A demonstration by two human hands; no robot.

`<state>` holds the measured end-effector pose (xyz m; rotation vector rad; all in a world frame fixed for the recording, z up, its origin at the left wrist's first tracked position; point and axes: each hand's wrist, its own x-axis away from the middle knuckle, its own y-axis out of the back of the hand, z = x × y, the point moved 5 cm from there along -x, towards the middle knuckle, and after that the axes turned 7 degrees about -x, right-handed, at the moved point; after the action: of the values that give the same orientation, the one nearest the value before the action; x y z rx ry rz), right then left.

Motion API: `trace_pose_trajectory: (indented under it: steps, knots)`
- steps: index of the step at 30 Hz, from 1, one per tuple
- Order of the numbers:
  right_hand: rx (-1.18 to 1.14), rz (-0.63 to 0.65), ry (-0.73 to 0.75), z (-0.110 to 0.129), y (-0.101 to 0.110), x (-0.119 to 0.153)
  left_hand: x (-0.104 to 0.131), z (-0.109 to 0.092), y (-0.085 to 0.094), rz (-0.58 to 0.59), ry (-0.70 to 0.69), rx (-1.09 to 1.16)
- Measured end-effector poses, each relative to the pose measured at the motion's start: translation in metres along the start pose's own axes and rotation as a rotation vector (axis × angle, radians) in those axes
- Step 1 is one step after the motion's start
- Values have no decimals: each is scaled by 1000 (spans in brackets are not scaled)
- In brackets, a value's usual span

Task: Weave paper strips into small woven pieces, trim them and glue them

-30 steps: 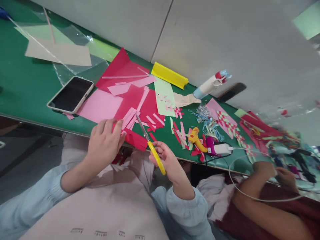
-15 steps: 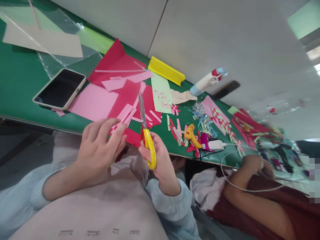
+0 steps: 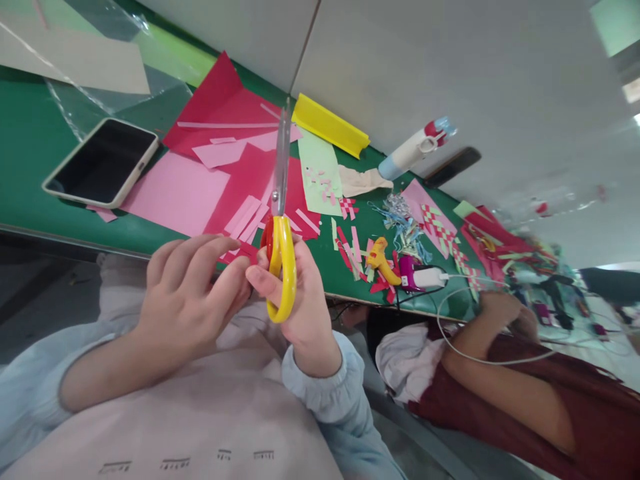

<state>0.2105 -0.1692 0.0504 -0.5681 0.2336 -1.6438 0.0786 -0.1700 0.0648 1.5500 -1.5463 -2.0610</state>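
Right hand (image 3: 307, 300) closed round the yellow-and-red handles of the scissors (image 3: 279, 207); blades point to 12 o'clock, above the paper on the green tabletop (image 3: 25, 193). Left hand (image 3: 187, 287) just beside, fingers curled near red paper; cannot tell whether it grips anything. From the left hand: phone (image 3: 103, 163) at 11, pink strips (image 3: 245, 217) at 1. From the right hand: yellow tray (image 3: 330, 127) at 12, bottle (image 3: 407, 155) at 1, yellow-orange tool (image 3: 383, 260) at 2.
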Motion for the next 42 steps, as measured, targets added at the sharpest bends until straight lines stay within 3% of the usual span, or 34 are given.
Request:
trace_pose_trajectory:
  steps: [5, 13, 29, 42]
  knots:
    - [9, -8, -2, 0, -4, -2, 2, 0, -1, 60, 21, 7]
    - [-10, 58, 5, -1, -6, -3, 3, -1, -1, 46, 15, -10]
    - [-27, 44, 28, 7, -9, 0, 2, 1, -10, 79, 80, 159]
    - [-34, -66, 54, -13, 18, -6, 7, 1, -15, 133, 39, -97]
